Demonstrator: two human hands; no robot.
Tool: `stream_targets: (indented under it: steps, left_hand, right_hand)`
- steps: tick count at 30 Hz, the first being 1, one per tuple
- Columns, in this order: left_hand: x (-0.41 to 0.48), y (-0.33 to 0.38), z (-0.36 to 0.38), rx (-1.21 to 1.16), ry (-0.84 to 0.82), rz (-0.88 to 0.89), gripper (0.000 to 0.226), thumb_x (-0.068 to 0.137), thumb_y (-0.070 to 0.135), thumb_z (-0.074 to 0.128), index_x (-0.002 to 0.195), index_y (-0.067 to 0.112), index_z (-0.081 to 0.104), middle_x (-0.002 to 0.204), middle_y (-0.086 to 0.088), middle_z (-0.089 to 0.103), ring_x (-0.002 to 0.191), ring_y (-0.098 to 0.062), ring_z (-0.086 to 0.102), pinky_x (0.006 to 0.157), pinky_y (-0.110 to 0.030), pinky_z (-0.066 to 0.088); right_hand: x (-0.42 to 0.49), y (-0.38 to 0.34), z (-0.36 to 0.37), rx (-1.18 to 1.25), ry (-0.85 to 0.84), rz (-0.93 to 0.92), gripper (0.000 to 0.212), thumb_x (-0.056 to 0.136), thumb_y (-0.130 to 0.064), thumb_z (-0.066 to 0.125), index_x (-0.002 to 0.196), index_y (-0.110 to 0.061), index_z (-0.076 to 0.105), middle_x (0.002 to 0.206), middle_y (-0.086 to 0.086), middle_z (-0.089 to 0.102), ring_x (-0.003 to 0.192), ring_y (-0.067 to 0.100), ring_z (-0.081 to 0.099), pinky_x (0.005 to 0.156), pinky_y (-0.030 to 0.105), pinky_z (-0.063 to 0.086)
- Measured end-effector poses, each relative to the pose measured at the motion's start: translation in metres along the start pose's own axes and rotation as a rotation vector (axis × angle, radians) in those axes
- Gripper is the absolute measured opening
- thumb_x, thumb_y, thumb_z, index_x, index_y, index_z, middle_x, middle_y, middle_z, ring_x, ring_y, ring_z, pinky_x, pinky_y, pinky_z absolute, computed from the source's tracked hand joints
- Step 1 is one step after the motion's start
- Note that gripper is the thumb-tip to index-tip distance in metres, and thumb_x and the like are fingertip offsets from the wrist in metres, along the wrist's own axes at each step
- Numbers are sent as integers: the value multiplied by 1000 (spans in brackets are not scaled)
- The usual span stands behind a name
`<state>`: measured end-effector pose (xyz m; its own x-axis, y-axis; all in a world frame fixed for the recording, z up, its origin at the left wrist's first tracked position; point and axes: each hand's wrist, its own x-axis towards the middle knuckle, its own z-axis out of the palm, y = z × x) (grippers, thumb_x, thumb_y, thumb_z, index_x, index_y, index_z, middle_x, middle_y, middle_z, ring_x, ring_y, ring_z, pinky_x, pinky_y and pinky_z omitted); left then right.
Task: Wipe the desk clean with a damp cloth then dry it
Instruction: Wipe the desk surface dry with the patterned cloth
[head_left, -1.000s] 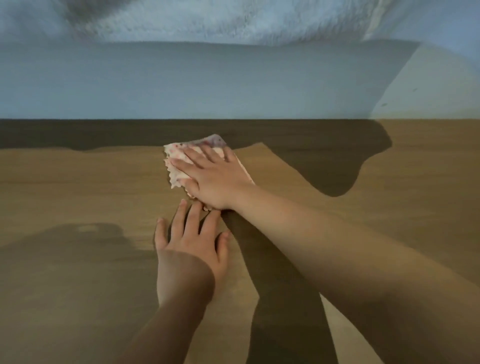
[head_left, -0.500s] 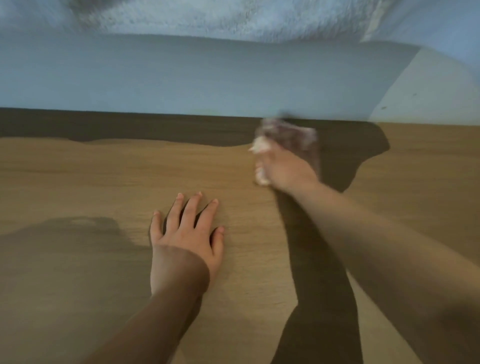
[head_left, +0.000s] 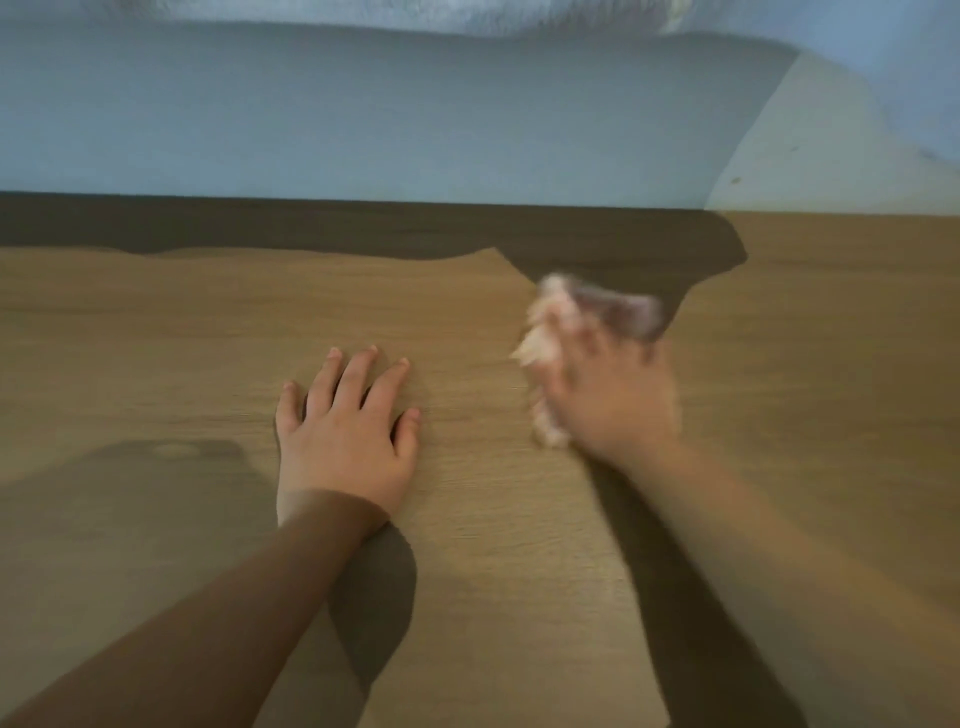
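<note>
The left hand (head_left: 345, 441) is laid flat on the wooden desk (head_left: 156, 338), a little left of the centre of the frame. Its fingers are straight and spread, and nothing is held in it. The right hand (head_left: 615, 400) is seen right of the centre, blurred, and is placed on top of the pink-and-white cloth (head_left: 561, 312). The edges of the cloth are seen above and to the left of this hand. Whether the fingers are curled round the cloth or only laid on it cannot be told. A pale blue wall (head_left: 363, 114) is seen in the upper part.
</note>
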<state>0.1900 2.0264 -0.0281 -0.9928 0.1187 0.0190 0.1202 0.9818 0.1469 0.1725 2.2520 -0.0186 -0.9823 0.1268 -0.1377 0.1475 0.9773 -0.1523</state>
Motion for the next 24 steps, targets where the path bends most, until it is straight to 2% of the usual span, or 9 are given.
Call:
stream_targets:
  steps: [2,4,9,11,13,16,18,21,24]
  left_hand:
    - [-2,1,-1,2,4,-4,61,86,50,16,141,32,36,151,3,28,142,-21,16,111,-51,11]
    - [-2,2,-2,1,8,-4,59,86,48,19,140,31,38,151,2,30,141,-22,17,111,-51,12]
    - [-3,4,-5,61,-35,1,56,93,51,14,144,32,26,154,2,20,143,-21,9,112,-50,11]
    - [-2,5,-7,108,-61,1,60,91,57,13,146,33,20,155,3,16,143,-21,6,112,-49,12]
    - [-3,7,-8,148,-64,0,62,90,59,12,146,33,17,156,3,15,143,-21,6,111,-49,14]
    - [-4,10,-9,200,-86,-4,60,92,57,11,146,32,16,155,1,16,143,-23,8,110,-50,16]
    - [-7,15,-10,185,-101,-35,56,95,52,13,147,30,17,155,0,16,143,-24,9,110,-50,15]
    - [-29,30,-8,58,-122,-100,50,99,39,18,147,27,21,156,-4,14,143,-26,4,113,-51,10]
    - [-62,43,-6,39,-155,-21,50,99,37,15,148,28,13,157,-5,6,144,-25,-4,114,-52,2]
  right_hand:
    - [-35,-32,9,-90,-45,-342,62,88,-58,0,146,-39,-5,157,-8,-6,144,23,-8,112,47,-7]
    - [-40,-15,4,-139,-62,-354,67,81,-61,-6,146,-42,-5,156,-11,-7,144,20,-10,112,46,-7]
    - [-27,95,-20,18,-42,335,59,93,-57,13,148,-39,1,157,-5,-6,143,25,-9,113,53,-3]
    - [-40,90,-19,33,-29,456,60,94,-55,13,149,-34,-1,157,-1,-8,143,29,-10,112,56,-3]
    - [-63,50,-6,-34,1,306,61,95,-52,14,149,-30,-4,157,3,-9,142,33,-8,110,58,-2]
    - [-109,-17,14,-84,-49,-172,61,91,-54,8,147,-35,-9,156,-4,-16,142,27,-16,109,52,-11]
    - [-118,-17,12,-100,-115,-268,58,93,-55,10,146,-39,-8,155,-8,-16,141,22,-20,110,49,-14]
    - [-113,44,-1,-41,-90,17,56,95,-55,14,147,-41,-3,156,-9,-11,143,21,-15,114,49,-7]
    - [-129,84,-10,26,-68,354,58,94,-56,9,148,-38,-5,157,-4,-9,143,25,-14,114,53,-3]
